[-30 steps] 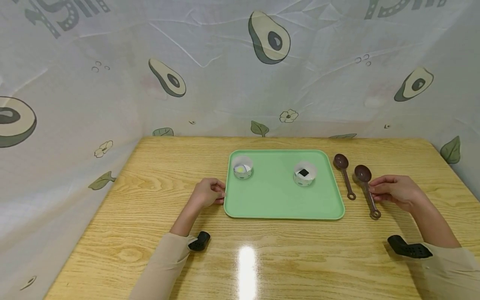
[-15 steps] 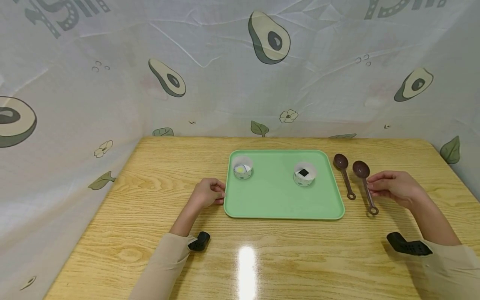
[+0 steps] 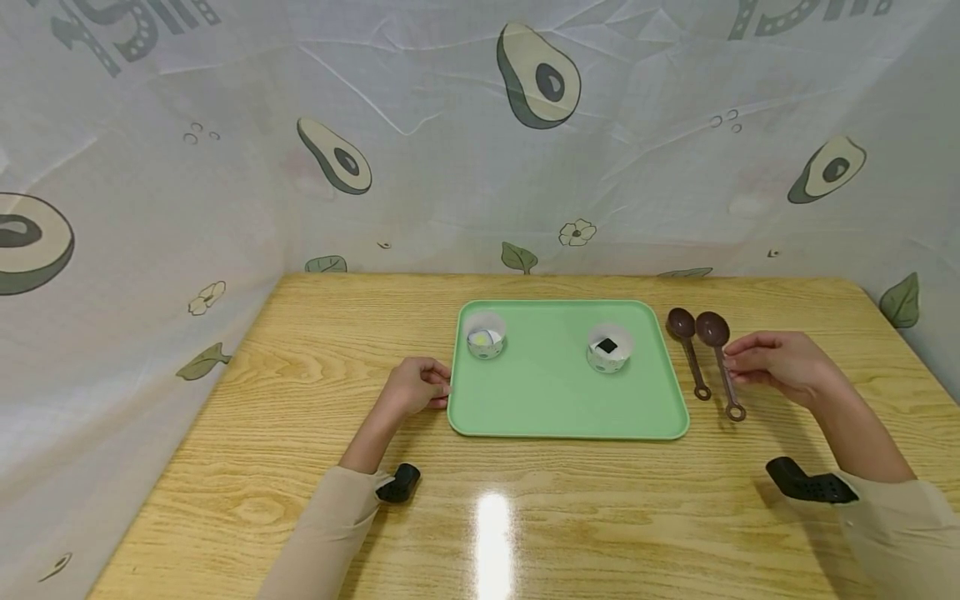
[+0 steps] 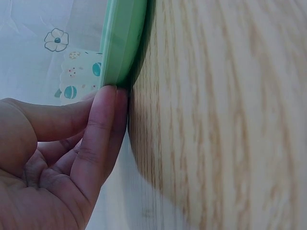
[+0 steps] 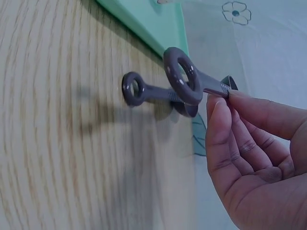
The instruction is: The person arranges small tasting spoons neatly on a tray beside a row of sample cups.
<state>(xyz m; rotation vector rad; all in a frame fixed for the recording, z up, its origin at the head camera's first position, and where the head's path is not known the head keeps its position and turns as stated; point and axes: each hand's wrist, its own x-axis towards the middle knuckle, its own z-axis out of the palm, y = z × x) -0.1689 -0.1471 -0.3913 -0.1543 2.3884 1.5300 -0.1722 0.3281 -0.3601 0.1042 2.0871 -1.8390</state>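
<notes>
My right hand [image 3: 783, 365] pinches the handle of a dark brown measuring spoon [image 3: 712, 329] between thumb and fingers. In the right wrist view this spoon [image 5: 207, 84], ring end toward the camera, is raised over the table. A similar, smaller brown spoon [image 3: 681, 323] lies close on its left, beside the tray. My left hand [image 3: 417, 386] holds the left edge of a light green tray [image 3: 540, 400] with bent fingers, their tips right at the rim in the left wrist view.
Two small patterned paper cups stand on the tray. The left cup [image 3: 486, 353] contains a white piece with a yellow spot; the right cup [image 3: 606, 363] has a black-topped white piece. The wooden table [image 3: 600, 517] meets an avocado-print cloth [image 3: 442, 192] at the back.
My right hand has carried the larger spoon left and slightly away from me, bringing its bowl close beside the smaller spoon. My left hand and the tray stay in place.
</notes>
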